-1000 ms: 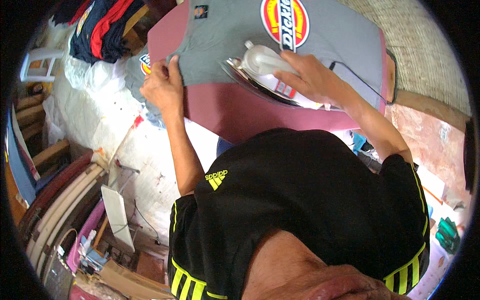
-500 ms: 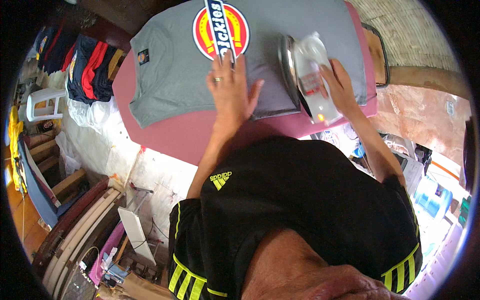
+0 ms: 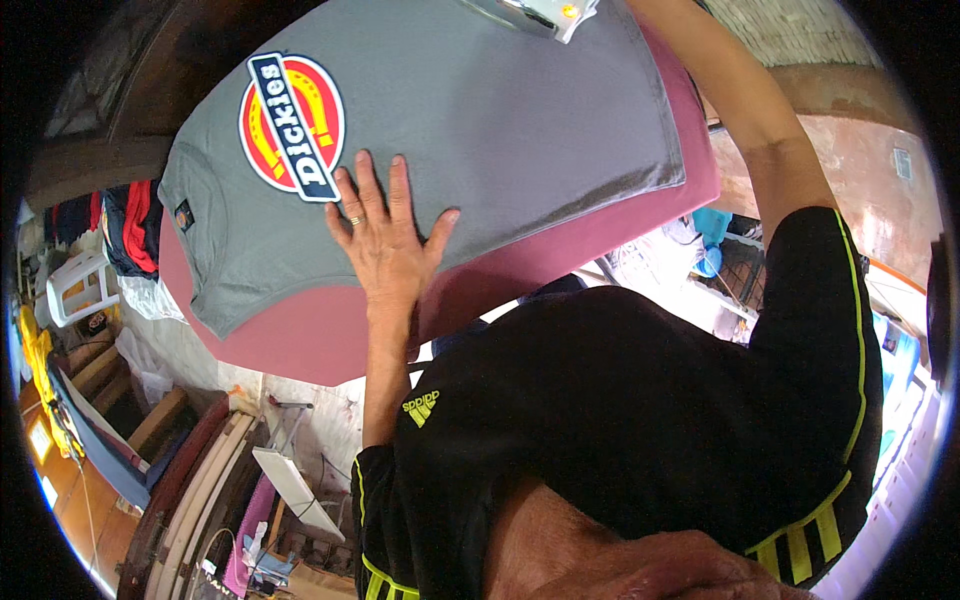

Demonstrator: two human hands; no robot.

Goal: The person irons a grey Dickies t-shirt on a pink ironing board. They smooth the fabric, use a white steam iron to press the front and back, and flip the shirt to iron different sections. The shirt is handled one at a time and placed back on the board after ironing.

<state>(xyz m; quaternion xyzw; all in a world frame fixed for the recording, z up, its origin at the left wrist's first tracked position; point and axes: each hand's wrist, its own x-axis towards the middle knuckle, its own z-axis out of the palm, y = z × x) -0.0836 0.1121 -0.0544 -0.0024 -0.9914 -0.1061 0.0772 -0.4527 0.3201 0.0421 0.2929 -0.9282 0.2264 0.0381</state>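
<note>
Grey shirt (image 3: pixel 440 125) beneath left hand (image 3: pixel 390 258), spread wide.

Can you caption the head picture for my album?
Left hand spread on a grey shirt, iron at the picture's top edge.

A hand could pass low over the smooth grey shirt (image 3: pixel 450 110) between the left hand (image 3: pixel 388 250), spread flat on the cloth, and the iron (image 3: pixel 548 12) at the upper edge of view. The right arm (image 3: pixel 745 85) blocks the way in from the far right; along the near side, the left forearm (image 3: pixel 386 355) crosses the maroon board (image 3: pixel 290 335), with room on either side of it
</note>
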